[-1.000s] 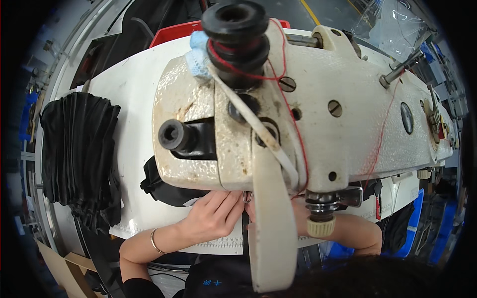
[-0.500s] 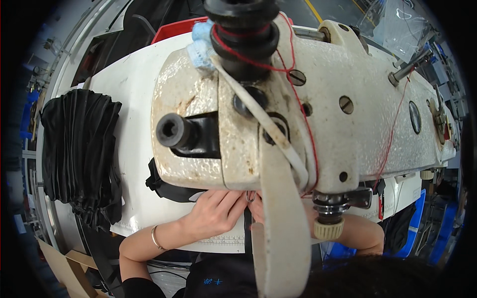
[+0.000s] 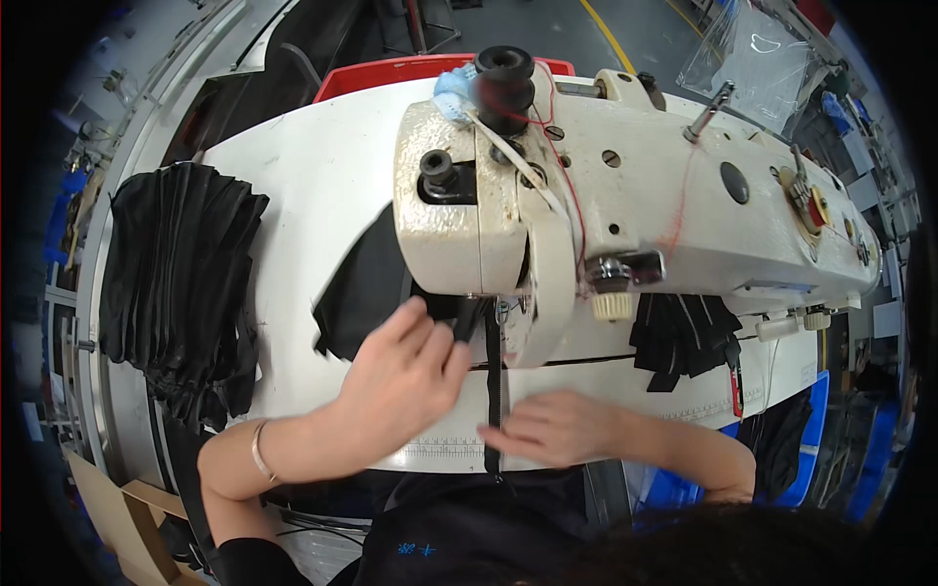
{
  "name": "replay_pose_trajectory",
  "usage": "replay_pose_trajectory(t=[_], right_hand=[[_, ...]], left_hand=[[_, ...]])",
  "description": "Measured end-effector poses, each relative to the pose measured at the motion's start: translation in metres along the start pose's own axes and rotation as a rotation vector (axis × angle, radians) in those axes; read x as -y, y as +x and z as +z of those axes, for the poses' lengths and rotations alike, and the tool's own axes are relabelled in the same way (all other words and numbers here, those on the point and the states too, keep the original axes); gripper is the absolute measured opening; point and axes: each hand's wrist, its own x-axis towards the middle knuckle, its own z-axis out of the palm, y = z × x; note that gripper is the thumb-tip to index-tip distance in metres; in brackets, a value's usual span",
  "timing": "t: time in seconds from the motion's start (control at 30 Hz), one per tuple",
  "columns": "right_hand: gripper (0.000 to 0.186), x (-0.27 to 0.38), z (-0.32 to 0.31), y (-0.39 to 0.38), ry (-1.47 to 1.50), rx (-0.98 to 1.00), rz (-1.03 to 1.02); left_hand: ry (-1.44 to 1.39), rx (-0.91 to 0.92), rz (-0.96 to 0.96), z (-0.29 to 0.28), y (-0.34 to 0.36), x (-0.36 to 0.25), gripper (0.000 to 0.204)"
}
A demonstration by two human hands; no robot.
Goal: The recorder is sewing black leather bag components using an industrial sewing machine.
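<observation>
Black strip (image 3: pixel 493 391) under the sewing machine (image 3: pixel 625 215) head, centre frame, both hands feeding.

Strip runs straight down from the needle area to the lower edge of the white bench (image 3: pixel 322 195). Left hand (image 3: pixel 405 376): fingertips pressing black fabric (image 3: pixel 366 288) just left of the needle, grip flat, not clenched. Right hand (image 3: pixel 557 428): flat on the bench, fingertips touching the strip's right edge, grasping nothing. Judgement: keep the strip taut and square to the foot, guide from both sides, fingers clear of the needle. Stack of black pieces (image 3: pixel 176 283) sits far left, another pile (image 3: pixel 684 337) at right.
</observation>
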Motion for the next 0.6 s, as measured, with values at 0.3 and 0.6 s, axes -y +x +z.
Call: replay_pose_trajectory(t=[0.3, 0.6], right_hand=[[0.038, 0.085, 0.008, 0.002, 1.521, -0.233, 0.874], [0.069, 0.097, 0.011, 0.0, 0.592, -0.09, 0.591]], left_hand=[[-0.061, 0.214, 0.189, 0.01, -0.011, 0.015, 0.015], [-0.529, -0.348, 0.05, 0.006, -0.047, -0.005, 0.017]])
